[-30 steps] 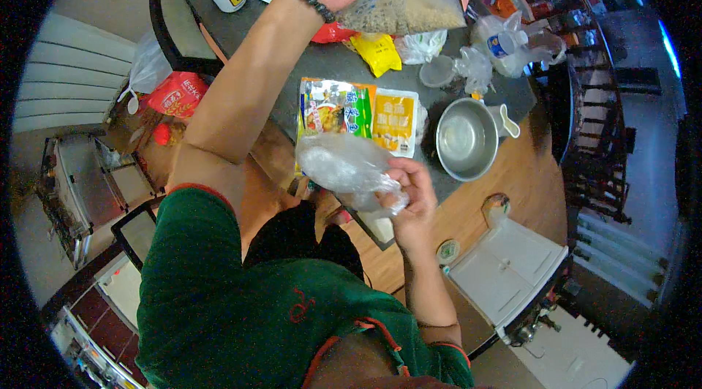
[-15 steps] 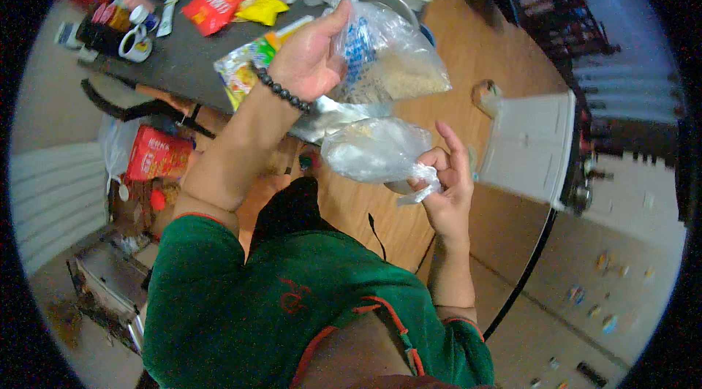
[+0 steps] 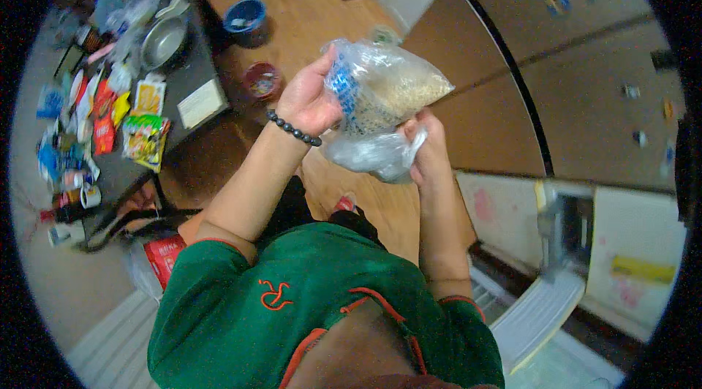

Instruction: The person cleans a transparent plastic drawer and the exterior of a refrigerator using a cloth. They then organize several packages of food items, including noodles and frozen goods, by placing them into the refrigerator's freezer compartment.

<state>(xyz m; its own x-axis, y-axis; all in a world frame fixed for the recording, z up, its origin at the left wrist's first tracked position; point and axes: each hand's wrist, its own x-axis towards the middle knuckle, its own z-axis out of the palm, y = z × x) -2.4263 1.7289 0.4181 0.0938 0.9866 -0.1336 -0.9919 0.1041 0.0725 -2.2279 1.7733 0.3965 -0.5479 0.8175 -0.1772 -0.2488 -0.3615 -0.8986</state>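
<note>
In front of my chest my left hand (image 3: 311, 100), with a dark bead bracelet at its wrist, is closed on a clear plastic bag with blue print (image 3: 391, 89). Pale, grain-like contents fill the bag's far right end, and darker specks show lower down. Just below it hangs a second, whitish clear plastic bag (image 3: 373, 155). My right hand (image 3: 428, 144) grips this one by its gathered, knotted end; its contents are too blurred to name. The two bags overlap and appear to touch.
On the left, a dark table (image 3: 183, 89) carries a metal bowl (image 3: 164, 44), colourful packets and a white mug (image 3: 90, 196). A blue bin (image 3: 246, 20) and a red basket (image 3: 262, 80) stand on the wooden floor. Brown panels with magnets (image 3: 556, 1) and a white open compartment (image 3: 537, 308) lie right.
My view has turned right, so the table now sits far left and the brown panels fill the right. The bags have come together, both still in my hands.
</note>
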